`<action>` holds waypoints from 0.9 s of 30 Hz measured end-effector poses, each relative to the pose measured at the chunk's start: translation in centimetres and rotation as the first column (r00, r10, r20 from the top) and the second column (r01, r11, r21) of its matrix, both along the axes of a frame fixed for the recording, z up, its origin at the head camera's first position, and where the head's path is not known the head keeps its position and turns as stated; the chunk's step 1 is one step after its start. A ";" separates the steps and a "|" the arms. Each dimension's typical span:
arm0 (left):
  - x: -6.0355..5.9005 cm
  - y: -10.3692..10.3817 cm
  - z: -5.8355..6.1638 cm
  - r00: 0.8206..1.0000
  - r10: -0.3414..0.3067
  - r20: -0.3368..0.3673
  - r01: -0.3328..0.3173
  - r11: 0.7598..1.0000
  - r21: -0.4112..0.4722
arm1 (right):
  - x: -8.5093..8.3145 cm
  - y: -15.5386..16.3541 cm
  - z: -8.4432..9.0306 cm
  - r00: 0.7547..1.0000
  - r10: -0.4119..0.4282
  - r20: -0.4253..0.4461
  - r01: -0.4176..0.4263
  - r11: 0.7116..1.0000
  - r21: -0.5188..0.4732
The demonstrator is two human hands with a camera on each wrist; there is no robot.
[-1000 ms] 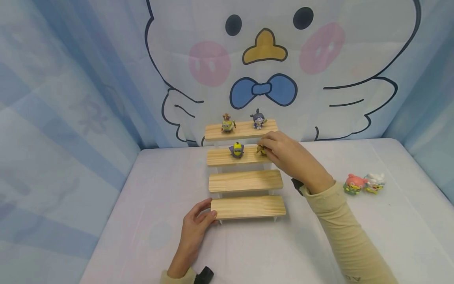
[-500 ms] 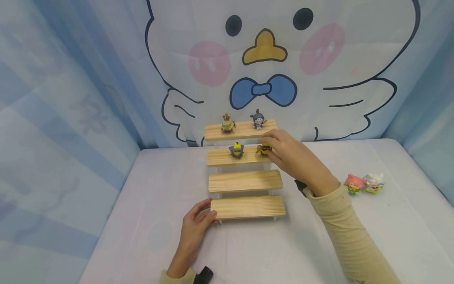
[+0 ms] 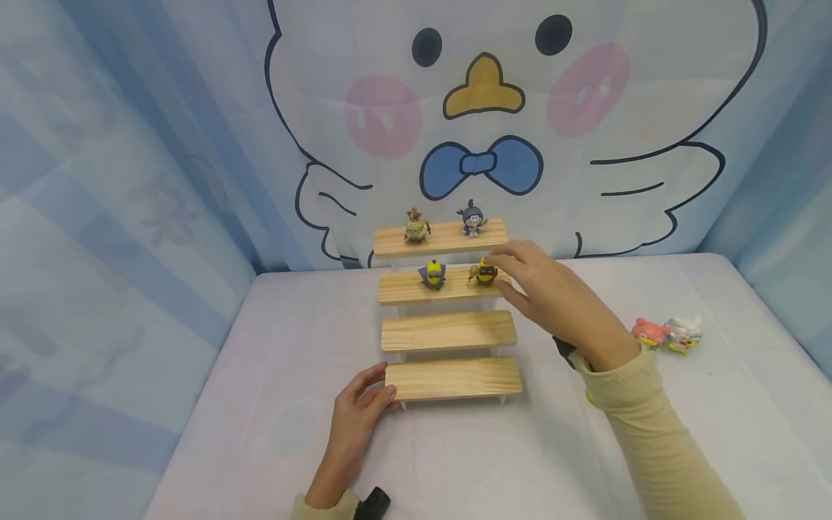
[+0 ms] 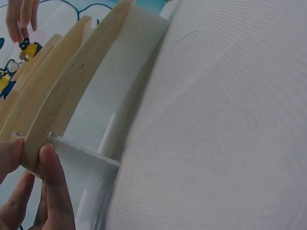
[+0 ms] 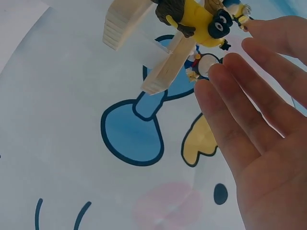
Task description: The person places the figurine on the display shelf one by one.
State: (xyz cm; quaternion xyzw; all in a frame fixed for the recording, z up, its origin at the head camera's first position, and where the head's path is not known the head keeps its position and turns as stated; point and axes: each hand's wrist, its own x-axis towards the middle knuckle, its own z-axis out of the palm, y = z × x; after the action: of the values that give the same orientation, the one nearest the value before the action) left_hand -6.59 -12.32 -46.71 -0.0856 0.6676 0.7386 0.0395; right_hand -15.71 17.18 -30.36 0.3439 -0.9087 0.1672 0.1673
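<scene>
A tiered display stand with wooden shelves [image 3: 451,379] stands on the table. My left hand [image 3: 357,412] pinches the left end of its lowest shelf; the left wrist view shows the board's end [image 4: 33,155] between thumb and fingers. On the second shelf from the top, at the right, is a yellow figurine with a black mask [image 3: 484,273]. Beside it hovers my right hand [image 3: 546,289], fingers extended and holding nothing. In the right wrist view the masked figurine [image 5: 201,21] stands apart from the fingers. Left on that shelf sits a yellow figurine with purple cape [image 3: 432,276].
The top shelf carries a yellow figurine with a brown hat [image 3: 414,228] and a purple-hooded figurine [image 3: 472,220]. Right on the table are a pink figurine [image 3: 650,333] and a white one [image 3: 684,335]. A printed curtain [image 3: 481,87] hangs behind.
My right hand has let go of the masked figurine and drawn slightly right, its fingers spreading. The figurine stays on the shelf. My left hand has not moved.
</scene>
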 end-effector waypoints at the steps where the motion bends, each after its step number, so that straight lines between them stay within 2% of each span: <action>1: 0.0 0.0 0.0 1.000 0.000 -0.001 0.000 1.000 0.001 | 0.1 0.1 -0.1 1.000 0.001 -0.003 -0.001 1.000 -0.001; 12: -0.2 0.2 -0.2 1.000 0.001 -0.013 -0.001 1.000 0.008 | 1.1 2.1 -1.5 1.000 -0.003 -0.021 0.003 1.000 0.001; 21: -0.2 0.1 -0.2 1.000 0.002 -0.015 -0.002 1.000 0.018 | 1.9 3.1 -2.0 0.998 -0.055 -0.014 0.056 0.997 0.058; 27: -0.1 0.0 -0.2 1.000 0.007 -0.004 -0.007 1.000 0.004 | 2.4 3.5 -2.9 0.999 -0.049 -0.006 0.050 0.997 0.065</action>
State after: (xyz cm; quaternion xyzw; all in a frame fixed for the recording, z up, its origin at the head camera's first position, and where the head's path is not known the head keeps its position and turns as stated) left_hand -6.68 -12.28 -46.87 -0.0864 0.6659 0.7402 0.0359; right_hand -13.32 20.72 -33.22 0.3268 -0.9216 0.1327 0.1621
